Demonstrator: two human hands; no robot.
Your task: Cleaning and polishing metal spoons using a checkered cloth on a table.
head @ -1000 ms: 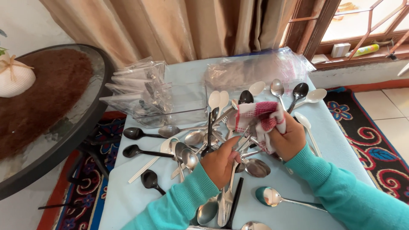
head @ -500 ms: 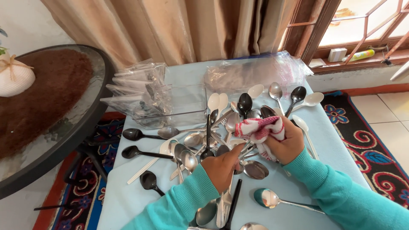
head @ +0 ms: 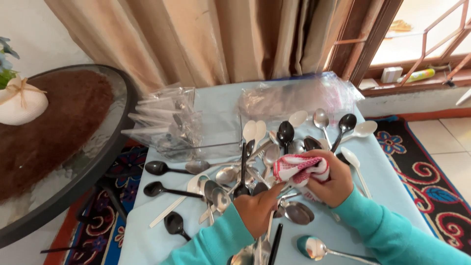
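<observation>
My right hand (head: 331, 180) grips a bunched red-and-white cloth (head: 298, 168) over the middle of a table with a light blue cover (head: 218, 105). The cloth is wrapped around one end of a metal spoon, whose other end my left hand (head: 256, 212) holds, fingers closed. Both arms wear teal sleeves. Under and around the hands lies a pile of spoons (head: 255, 162): shiny metal, black plastic and white plastic ones, several overlapping. The wiped spoon is mostly hidden by cloth and fingers.
Clear plastic bags (head: 169, 125) lie at the table's back left, a larger one (head: 294, 95) at the back. A round glass table (head: 64, 147) with a white pot (head: 20, 103) stands left. Curtains hang behind; a patterned rug (head: 422, 172) covers the floor.
Both hands have shifted slightly toward me and right, the cloth still working along the spoon. The view has tilted a little; the pile has not changed.
</observation>
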